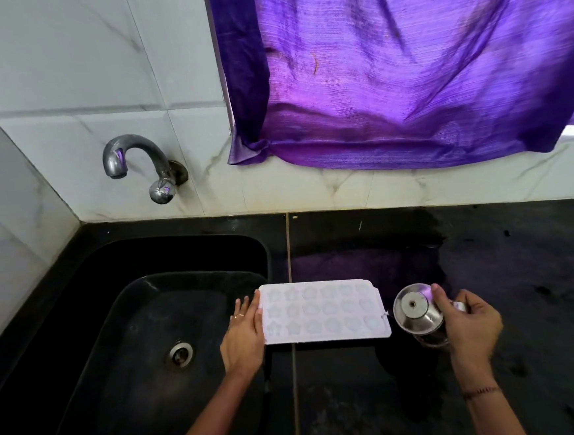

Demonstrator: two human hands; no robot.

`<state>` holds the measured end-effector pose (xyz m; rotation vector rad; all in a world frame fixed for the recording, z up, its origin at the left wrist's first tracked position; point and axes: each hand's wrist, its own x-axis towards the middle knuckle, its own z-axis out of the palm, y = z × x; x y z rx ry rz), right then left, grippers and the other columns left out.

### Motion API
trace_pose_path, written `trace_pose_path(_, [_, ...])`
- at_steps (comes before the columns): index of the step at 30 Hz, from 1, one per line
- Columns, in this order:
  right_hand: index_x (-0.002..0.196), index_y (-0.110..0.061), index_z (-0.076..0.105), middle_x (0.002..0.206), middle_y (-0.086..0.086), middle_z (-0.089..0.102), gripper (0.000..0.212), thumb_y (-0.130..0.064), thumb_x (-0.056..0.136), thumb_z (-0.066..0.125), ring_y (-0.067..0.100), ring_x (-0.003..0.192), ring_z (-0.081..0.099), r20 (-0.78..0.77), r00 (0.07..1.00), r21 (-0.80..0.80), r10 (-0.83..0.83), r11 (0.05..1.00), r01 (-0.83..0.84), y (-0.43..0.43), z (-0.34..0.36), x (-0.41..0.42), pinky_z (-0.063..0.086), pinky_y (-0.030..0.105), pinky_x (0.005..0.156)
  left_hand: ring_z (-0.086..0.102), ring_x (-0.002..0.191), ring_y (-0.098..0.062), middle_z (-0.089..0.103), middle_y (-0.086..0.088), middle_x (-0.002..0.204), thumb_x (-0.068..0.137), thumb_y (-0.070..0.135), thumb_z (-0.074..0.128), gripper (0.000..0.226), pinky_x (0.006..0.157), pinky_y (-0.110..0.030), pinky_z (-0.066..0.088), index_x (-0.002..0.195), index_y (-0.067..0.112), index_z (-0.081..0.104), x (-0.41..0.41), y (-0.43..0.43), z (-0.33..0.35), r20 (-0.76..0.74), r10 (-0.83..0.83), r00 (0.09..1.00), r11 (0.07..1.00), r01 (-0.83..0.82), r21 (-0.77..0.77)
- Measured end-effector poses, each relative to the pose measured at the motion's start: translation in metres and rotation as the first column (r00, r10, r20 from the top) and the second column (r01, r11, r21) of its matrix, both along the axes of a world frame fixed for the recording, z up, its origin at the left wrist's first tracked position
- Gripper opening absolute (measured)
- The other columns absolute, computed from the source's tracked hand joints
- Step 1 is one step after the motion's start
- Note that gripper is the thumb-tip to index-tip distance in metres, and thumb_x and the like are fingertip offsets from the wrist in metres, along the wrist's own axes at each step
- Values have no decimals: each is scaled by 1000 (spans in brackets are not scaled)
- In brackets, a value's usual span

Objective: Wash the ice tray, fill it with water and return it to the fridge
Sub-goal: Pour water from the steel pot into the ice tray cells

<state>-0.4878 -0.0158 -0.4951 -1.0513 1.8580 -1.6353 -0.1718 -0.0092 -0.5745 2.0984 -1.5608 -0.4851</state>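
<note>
A white ice tray (324, 312) with star and round moulds lies flat on the black counter, just right of the sink. My left hand (243, 337) rests against the tray's left end, fingers extended along its edge. My right hand (472, 319) grips a shiny steel cup (418, 311), tilted on its side with its mouth toward the tray's right end. A thin trickle of water shows between the cup's rim and the tray corner.
The black sink (143, 331) with a round drain (180, 353) lies to the left. A steel tap (141, 167) juts from the tiled wall above it. A purple curtain (404, 70) hangs behind. The black counter (521, 250) stretches to the right.
</note>
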Motion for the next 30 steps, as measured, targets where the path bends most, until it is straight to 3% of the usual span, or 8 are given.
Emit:
trace_pose_path(5, [50, -9, 36, 39, -10, 40, 49, -14, 80, 74, 7, 41, 34, -29, 999, -8, 21, 1000, -21, 0, 2, 3, 29, 9, 39, 11, 146, -7, 27, 5, 155, 101, 36, 27, 44, 104, -33, 39, 145, 36, 31, 3, -1, 4, -22, -11, 1000, 1000, 11, 7])
trace_pose_path(10, [49, -7, 37, 40, -8, 35, 47, -10, 79, 74, 6, 39, 33, -37, 999, -24, 34, 999, -34, 2, 8, 6, 30, 9, 39, 12, 146, -7, 26, 4, 155, 100, 31, 35, 43, 106, -32, 35, 143, 29, 38, 3, 1, 20, -110, 50, 993, 998, -53, -26])
trace_pose_path(13, [51, -2, 40, 46, 6, 36, 46, -12, 80, 74, 8, 42, 35, -86, 995, -24, 41, 999, -43, 5, 12, 6, 30, 10, 39, 14, 145, -7, 28, 5, 155, 100, 29, 37, 42, 108, -32, 33, 142, 28, 40, 0, 6, 31, -172, 78, 982, 995, -88, -56])
trace_pose_path(17, [51, 0, 40, 47, 8, 37, 46, -12, 80, 73, 9, 44, 36, -101, 994, -38, 41, 998, -45, 7, 16, 6, 30, 11, 39, 15, 144, -6, 28, 6, 154, 98, 27, 42, 43, 109, -32, 32, 141, 28, 41, -5, 14, 43, -226, 110, 968, 991, -124, -49])
trace_pose_path(24, [53, 2, 37, 51, 7, 33, 48, -15, 80, 73, 8, 45, 31, -36, 999, -27, 2, 1000, -3, 12, 26, 4, 27, 14, 41, 20, 144, -9, 31, 4, 153, 97, 25, 46, 43, 112, -32, 29, 140, 25, 44, -19, 29, 64, -300, 125, 946, 989, -145, -43])
trace_pose_path(30, [53, -13, 32, 47, -4, 33, 50, -16, 81, 73, 4, 41, 30, 208, 978, 0, -12, 1000, 12, 15, 37, 12, 28, 10, 41, 32, 140, -11, 42, 1, 147, 96, 22, 50, 42, 105, -20, 29, 138, 22, 47, -36, 39, 87, -477, 121, 871, 983, -173, -67])
